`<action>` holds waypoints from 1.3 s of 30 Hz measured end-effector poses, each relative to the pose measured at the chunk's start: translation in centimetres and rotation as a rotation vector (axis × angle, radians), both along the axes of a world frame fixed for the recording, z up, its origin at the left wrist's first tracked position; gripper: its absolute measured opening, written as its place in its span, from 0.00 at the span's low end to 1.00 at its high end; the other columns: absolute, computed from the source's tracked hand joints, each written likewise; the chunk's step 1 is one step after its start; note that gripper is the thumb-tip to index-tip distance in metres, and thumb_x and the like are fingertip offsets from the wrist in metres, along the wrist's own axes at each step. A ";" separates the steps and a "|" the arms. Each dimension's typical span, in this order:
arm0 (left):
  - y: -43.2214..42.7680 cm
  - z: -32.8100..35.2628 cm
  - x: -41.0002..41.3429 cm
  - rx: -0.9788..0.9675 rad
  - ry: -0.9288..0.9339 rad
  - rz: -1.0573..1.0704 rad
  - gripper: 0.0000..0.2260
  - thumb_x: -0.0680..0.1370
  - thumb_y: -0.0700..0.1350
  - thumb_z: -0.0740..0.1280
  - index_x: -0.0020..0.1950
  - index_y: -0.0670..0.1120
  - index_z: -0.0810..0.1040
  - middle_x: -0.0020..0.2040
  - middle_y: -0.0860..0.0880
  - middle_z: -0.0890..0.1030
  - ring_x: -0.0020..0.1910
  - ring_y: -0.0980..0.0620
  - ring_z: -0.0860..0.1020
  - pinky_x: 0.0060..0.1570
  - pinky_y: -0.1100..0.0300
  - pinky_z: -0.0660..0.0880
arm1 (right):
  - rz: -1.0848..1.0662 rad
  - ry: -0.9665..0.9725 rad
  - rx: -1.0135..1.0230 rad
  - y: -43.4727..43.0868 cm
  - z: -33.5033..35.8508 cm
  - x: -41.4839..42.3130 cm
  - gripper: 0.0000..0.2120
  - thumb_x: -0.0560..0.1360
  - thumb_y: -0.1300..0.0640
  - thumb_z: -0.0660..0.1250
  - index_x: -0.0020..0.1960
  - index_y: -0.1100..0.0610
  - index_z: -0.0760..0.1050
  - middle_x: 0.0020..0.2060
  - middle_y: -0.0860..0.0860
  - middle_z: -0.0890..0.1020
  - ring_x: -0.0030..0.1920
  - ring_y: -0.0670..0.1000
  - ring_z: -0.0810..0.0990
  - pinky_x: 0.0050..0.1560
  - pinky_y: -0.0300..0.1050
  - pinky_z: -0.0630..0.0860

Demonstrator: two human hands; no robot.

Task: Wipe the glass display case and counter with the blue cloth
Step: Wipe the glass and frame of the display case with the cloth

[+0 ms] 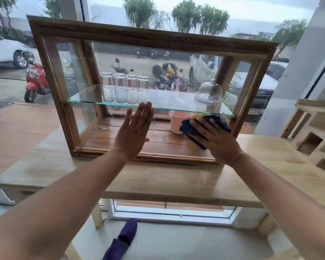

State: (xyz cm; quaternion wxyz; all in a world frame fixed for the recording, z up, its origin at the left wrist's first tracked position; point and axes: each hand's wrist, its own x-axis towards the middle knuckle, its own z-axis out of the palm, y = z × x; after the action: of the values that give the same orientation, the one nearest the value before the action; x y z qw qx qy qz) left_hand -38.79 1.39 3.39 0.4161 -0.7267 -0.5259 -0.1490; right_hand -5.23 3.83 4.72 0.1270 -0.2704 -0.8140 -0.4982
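The blue cloth (190,129) is bunched under the right hand (217,139), whose spread fingers press it flat against the front glass of the display case (148,37) at about 4 o'clock on the pane, just right of a pink cup (177,121) inside. The left hand (134,131) lies open and empty, fingers together, flat on the glass near 6 o'clock. The case stands on the wooden counter (158,182), with upturned glasses (125,87) at 10 o'clock on its glass shelf (120,104).

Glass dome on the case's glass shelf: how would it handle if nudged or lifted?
The glass dome looks thin and clear, so probably fragile. Sitting on the smooth glass shelf, it would likely slide rather than grip. Its small top knob offers a narrow hold, possibly slippery.
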 end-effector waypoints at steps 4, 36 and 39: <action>-0.2 0.1 0.2 0.011 0.008 0.021 0.57 0.71 0.59 0.75 0.81 0.36 0.40 0.82 0.38 0.40 0.82 0.38 0.44 0.79 0.38 0.47 | 0.031 0.357 -0.019 -0.1 2.0 -5.1 0.30 0.78 0.68 0.58 0.78 0.53 0.62 0.79 0.56 0.57 0.79 0.59 0.54 0.79 0.59 0.49; -0.8 -0.8 1.3 0.005 0.120 0.046 0.52 0.71 0.54 0.76 0.82 0.36 0.47 0.82 0.37 0.46 0.81 0.36 0.51 0.78 0.36 0.54 | -0.063 -0.255 -0.159 -2.2 -6.0 2.0 0.26 0.78 0.64 0.56 0.76 0.55 0.67 0.78 0.56 0.62 0.77 0.58 0.62 0.77 0.57 0.58; -0.9 -0.9 1.2 -0.009 0.120 0.053 0.53 0.71 0.54 0.76 0.82 0.37 0.46 0.82 0.38 0.45 0.81 0.37 0.50 0.78 0.36 0.53 | -0.079 -0.299 -0.082 -2.4 -3.4 5.5 0.26 0.77 0.67 0.57 0.75 0.57 0.68 0.77 0.58 0.64 0.75 0.59 0.65 0.76 0.57 0.60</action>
State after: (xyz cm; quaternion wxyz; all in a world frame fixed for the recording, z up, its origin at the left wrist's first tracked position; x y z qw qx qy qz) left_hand -37.58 0.48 2.52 0.4475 -0.7221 -0.5195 -0.0917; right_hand 0.25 1.43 1.34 -0.0264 -0.2298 -0.8322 -0.5040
